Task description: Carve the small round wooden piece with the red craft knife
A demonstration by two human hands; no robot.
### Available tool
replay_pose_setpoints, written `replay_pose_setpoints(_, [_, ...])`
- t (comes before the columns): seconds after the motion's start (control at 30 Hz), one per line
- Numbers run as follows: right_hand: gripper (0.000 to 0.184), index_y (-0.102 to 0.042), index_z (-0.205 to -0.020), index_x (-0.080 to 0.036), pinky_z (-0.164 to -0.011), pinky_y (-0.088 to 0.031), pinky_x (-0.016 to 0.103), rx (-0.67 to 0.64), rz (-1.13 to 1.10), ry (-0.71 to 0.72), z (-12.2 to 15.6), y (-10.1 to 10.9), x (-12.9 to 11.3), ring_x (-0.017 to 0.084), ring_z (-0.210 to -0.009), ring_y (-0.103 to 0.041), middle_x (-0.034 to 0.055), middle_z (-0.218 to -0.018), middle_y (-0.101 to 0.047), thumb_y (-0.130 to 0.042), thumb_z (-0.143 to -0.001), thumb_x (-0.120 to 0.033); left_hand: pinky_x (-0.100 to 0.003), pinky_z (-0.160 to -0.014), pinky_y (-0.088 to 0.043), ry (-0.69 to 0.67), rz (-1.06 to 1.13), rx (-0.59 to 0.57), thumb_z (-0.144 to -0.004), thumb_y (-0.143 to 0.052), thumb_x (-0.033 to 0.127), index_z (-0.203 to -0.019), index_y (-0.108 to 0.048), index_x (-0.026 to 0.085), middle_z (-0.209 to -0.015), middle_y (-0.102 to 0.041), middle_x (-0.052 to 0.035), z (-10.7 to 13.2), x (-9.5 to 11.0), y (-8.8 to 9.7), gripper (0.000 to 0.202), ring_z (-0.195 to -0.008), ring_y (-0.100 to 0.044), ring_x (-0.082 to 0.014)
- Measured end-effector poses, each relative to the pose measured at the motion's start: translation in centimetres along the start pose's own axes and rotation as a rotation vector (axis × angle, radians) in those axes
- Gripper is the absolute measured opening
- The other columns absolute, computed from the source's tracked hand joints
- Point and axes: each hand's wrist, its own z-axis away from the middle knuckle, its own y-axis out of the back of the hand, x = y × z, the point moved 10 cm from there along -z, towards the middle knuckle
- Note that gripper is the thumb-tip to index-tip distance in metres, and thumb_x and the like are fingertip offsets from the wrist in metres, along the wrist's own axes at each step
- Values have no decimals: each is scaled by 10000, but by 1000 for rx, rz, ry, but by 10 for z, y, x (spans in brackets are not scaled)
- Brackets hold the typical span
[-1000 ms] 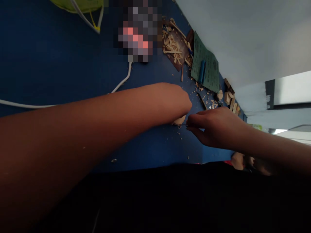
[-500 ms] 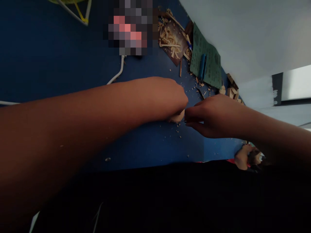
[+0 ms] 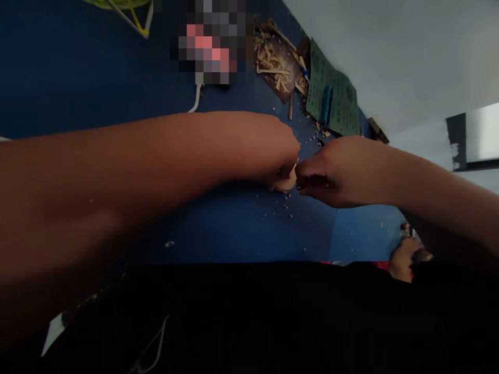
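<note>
My left hand point(image 3: 283, 145) is closed on a small, pale piece of wood point(image 3: 287, 181) against the blue table point(image 3: 234, 228). Most of that piece is hidden under the fingers. Just right of it, my right hand point(image 3: 331, 171) is closed in a pinch, its fingertips close against the wood's edge. From those fingers a slim carving tool point(image 3: 320, 142) shows only a dark end above the knuckles; its working tip is mostly hidden. Small wood crumbs point(image 3: 287, 205) lie below both hands.
Behind my hands, wood shavings point(image 3: 275, 65) are heaped on a brown sheet point(image 3: 286, 93). A green sandpaper sheet point(image 3: 339, 101) with a blue tool point(image 3: 326, 106) on it lies beside the wall point(image 3: 370, 47). A white cable point(image 3: 196, 98) runs behind my left arm. Another person's arm point(image 3: 405, 257) appears at lower right.
Both hands sit slightly higher in view, still together at the wood. The right hand has tilted, and less of the dark tool end shows above it.
</note>
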Motion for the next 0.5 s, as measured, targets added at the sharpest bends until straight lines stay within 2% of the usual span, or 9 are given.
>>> replay_pose_setpoints(0.07, [189,-838,-988,-266,-647,-266,341,-4,-39,17,-1,1,0,189,-650,-571,13,-749,-727,-675,-945,-352,-382,-1051,-504,6,-121,-76,-763,-816,324,-1012,-892,297,-1144,-837,-5,16,6,3,262,-1053,-723,-251])
replay_pose_setpoints(0.1, [190,-845,-1004,-273,-647,-272,336,-5,-57,20,-1,2,1,185,-649,-571,6,-755,-729,-683,-935,-344,-360,-1040,-489,54,-143,-96,-806,-781,318,-1023,-891,283,-1107,-837,0,23,3,5,246,-1038,-708,-233])
replay_pose_setpoints(0.13, [190,-850,-1012,-280,-647,-279,333,-5,-73,21,-2,2,2,181,-649,-571,-1,-760,-732,-690,-926,-335,-334,-1027,-468,47,-143,-85,-838,-760,305,-1044,-887,265,-1063,-834,6,28,5,9,246,-1014,-688,-211])
replay_pose_setpoints(0.17, [190,-853,-1016,-284,-646,-285,330,-8,-88,25,-3,3,2,177,-650,-572,-6,-769,-737,-693,-922,-324,-315,-1023,-443,40,-147,-75,-834,-769,281,-1051,-882,243,-1036,-832,13,32,6,10,248,-997,-668,-194])
replay_pose_setpoints(0.2, [189,-856,-1015,-285,-646,-291,327,-11,-103,34,-3,3,1,173,-651,-571,-10,-779,-742,-695,-919,-312,-296,-1010,-421,-31,-152,-60,-835,-780,279,-1068,-876,233,-1046,-832,17,34,11,11,255,-977,-652,-178])
replay_pose_setpoints(0.3, [179,-858,-992,-272,-658,-311,325,-24,-122,56,-7,4,1,166,-662,-568,-10,-792,-749,-695,-917,-283,-272,-888,-394,-125,-190,-3,-894,-758,336,-1029,-869,261,-1105,-835,23,36,16,12,190,-905,-653,-159])
replay_pose_setpoints(0.43, [191,-864,-1000,-256,-687,-320,328,-73,-99,59,-12,0,4,171,-703,-575,-1,-809,-755,-691,-923,-276,-276,-775,-377,-107,-228,-12,-946,-730,346,-931,-858,283,-1126,-849,47,39,15,10,143,-896,-680,-149])
replay_pose_setpoints(0.5, [196,-866,-1009,-254,-692,-319,323,-88,-105,67,-14,1,4,164,-704,-572,-7,-808,-754,-691,-924,-276,-277,-757,-369,-99,-152,59,-909,-765,314,-835,-838,257,-1056,-855,49,40,16,18,119,-851,-669,-138])
